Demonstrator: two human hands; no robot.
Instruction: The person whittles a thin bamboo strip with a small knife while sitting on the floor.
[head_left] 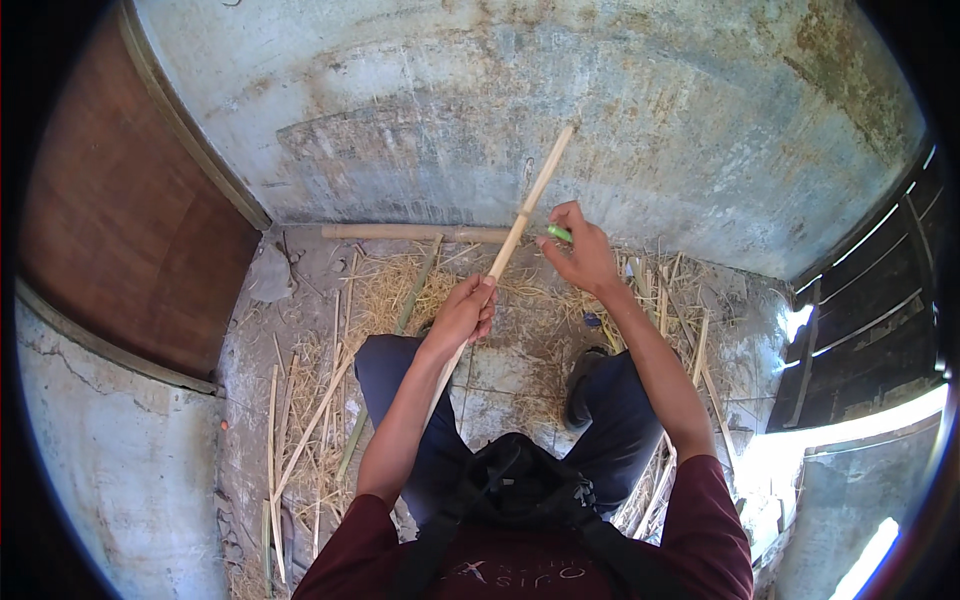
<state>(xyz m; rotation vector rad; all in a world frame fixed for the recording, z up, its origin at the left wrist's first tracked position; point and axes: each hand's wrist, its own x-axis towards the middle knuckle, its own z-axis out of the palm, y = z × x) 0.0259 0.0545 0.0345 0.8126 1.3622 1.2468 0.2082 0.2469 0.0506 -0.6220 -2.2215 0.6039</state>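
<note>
My left hand (462, 312) is closed around a long, pale bamboo strip (544, 178). The strip slants from my left thigh up and away to the right, with a node ring above my grip. Its far end stands in front of the wall. Just right of the strip's upper part, my right hand (588, 258) has its fingers curled round a small green cylindrical thing (560, 233). Only one short piece of that thing shows, so I cannot tell its kind. The right hand appears apart from the strip.
Bamboo strips (303, 447) and straw-like shavings (388, 292) litter the floor on both sides. A thick bamboo pole (420, 232) lies along the foot of the stained wall (420, 150). A brown door panel (130, 210) is at the left, dark slats (870, 320) at the right.
</note>
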